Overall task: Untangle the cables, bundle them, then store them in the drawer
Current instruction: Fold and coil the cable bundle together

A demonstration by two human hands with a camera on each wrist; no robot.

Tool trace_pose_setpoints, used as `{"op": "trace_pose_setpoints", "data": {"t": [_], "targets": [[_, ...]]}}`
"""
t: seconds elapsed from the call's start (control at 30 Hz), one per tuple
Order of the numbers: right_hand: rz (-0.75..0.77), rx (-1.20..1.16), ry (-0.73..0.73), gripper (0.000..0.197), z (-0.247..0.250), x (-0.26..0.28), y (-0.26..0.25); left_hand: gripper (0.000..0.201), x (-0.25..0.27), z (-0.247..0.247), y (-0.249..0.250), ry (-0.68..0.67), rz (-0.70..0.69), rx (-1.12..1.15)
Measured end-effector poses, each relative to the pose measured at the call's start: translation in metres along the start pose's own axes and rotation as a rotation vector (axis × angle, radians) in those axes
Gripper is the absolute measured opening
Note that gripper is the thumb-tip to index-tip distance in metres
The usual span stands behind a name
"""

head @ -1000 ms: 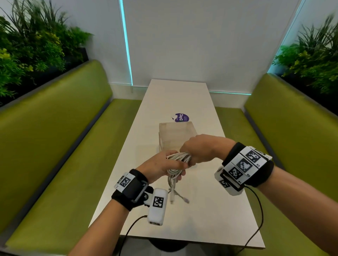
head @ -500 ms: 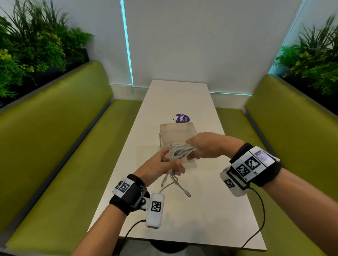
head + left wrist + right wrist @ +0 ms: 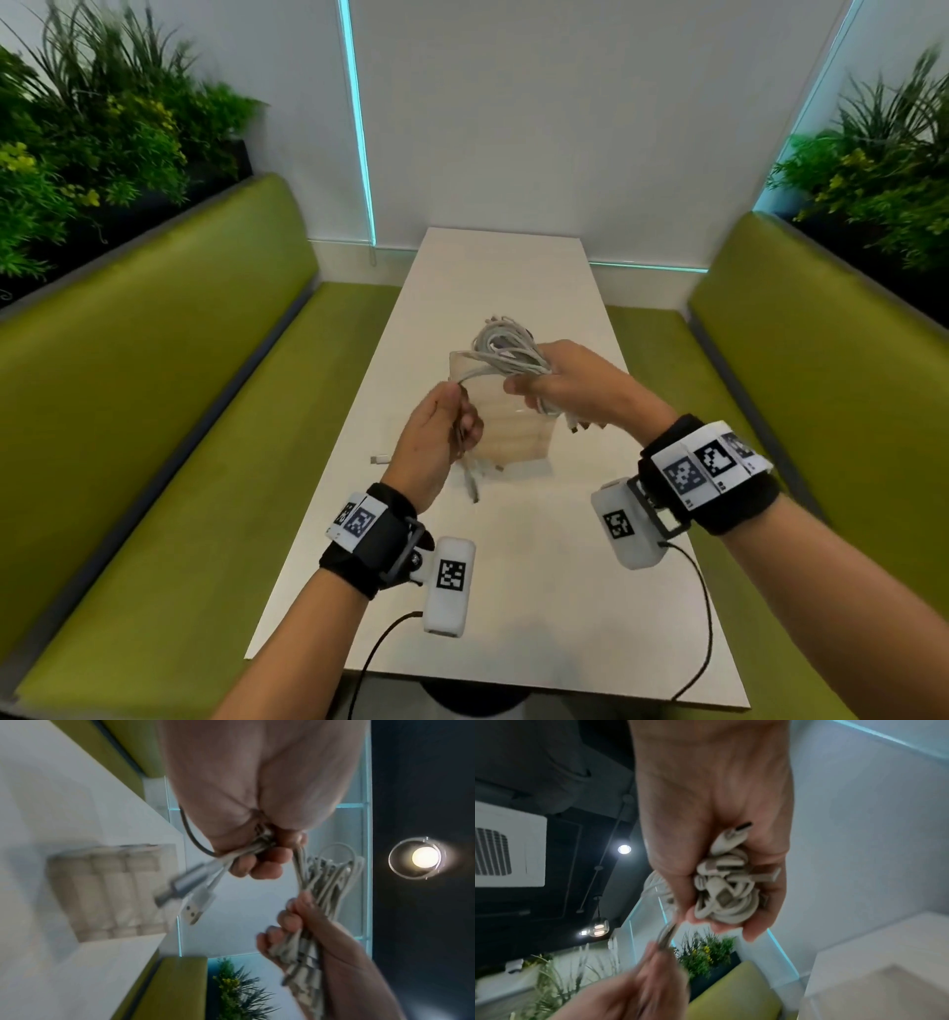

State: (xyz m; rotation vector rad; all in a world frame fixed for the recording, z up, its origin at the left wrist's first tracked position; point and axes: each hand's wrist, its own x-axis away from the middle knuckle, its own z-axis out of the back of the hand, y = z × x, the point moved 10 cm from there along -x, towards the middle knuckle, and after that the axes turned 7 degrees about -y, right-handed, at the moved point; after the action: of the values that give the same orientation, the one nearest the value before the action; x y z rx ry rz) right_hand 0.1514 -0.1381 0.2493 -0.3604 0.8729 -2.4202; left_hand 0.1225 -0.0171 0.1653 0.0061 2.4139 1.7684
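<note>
My right hand (image 3: 557, 383) grips a coiled bundle of white cables (image 3: 506, 349) above the table. In the right wrist view the coil and its plugs (image 3: 727, 892) fill the curled fingers. My left hand (image 3: 441, 442) grips the loose cable ends (image 3: 470, 480), which hang toward the table. The left wrist view shows the USB plugs (image 3: 191, 902) sticking out below that fist, and the bundle (image 3: 318, 888) held by the other hand. A strand arcs between the two hands. A small pale wooden drawer box (image 3: 518, 437) stands on the table behind and below both hands.
The long white table (image 3: 513, 591) runs away from me between two green benches (image 3: 154, 385). One white plug (image 3: 381, 459) lies on the table left of my left hand. Plants line both sides, and a white wall closes the far end.
My right hand has lifted the coil up and away from the left hand. The left hand has slid along the cables to their ends, so a strand now spans the gap.
</note>
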Motion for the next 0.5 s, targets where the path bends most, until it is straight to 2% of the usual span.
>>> {"op": "trace_pose_setpoints", "data": {"t": [0.1,0.2,0.27,0.4,0.5], "targets": [[-0.010,-0.117,0.073,0.023,-0.018,-0.003,0.002,0.031,-0.006,0.003,0.014,0.121,-0.065,0.152],[-0.050,-0.140,0.060,0.025,-0.037,-0.006,0.006,0.025,-0.008,0.009,0.017,0.209,-0.059,0.210],[-0.057,-0.144,0.022,0.022,-0.049,-0.008,0.005,0.029,-0.010,0.008,0.016,0.215,-0.032,0.254],[-0.046,-0.215,0.034,0.019,-0.054,-0.011,0.004,0.032,-0.012,0.003,0.015,0.225,-0.027,0.434],[-0.059,-0.269,-0.002,0.029,-0.055,-0.013,0.007,0.047,-0.009,-0.002,0.018,0.138,-0.032,0.545]]}}
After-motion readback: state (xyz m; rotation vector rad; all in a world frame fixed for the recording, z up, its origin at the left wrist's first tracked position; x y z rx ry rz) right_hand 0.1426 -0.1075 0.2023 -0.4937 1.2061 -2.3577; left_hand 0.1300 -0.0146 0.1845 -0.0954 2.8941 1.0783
